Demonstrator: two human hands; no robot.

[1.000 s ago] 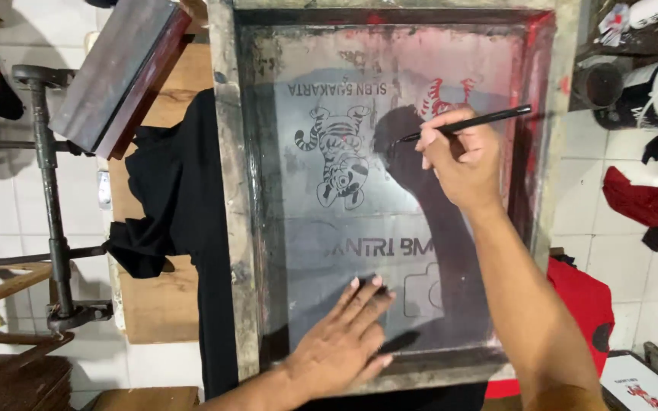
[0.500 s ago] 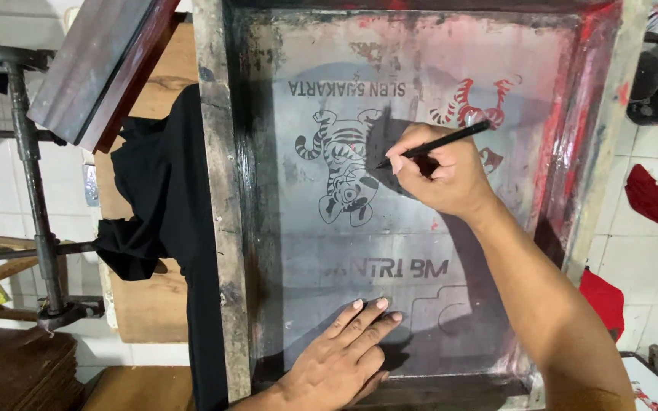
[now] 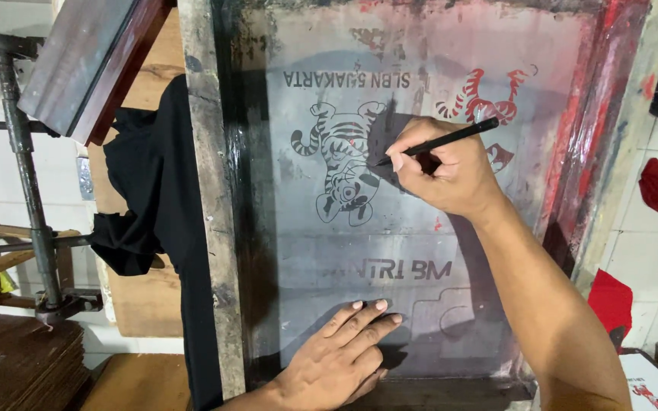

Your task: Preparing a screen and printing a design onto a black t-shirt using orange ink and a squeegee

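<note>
Looking down through the head camera, I see my right hand (image 3: 443, 171) pinching a thin black brush (image 3: 436, 142), its tip touching the printing screen (image 3: 420, 243) beside the striped tiger stencil (image 3: 342, 164) near the frame's upper middle. My left hand (image 3: 340, 358) lies flat, fingers spread and holding nothing, pressing the mesh near the frame's lower edge. A black shirt (image 3: 158, 205) hangs off the wooden frame's left edge.
</note>
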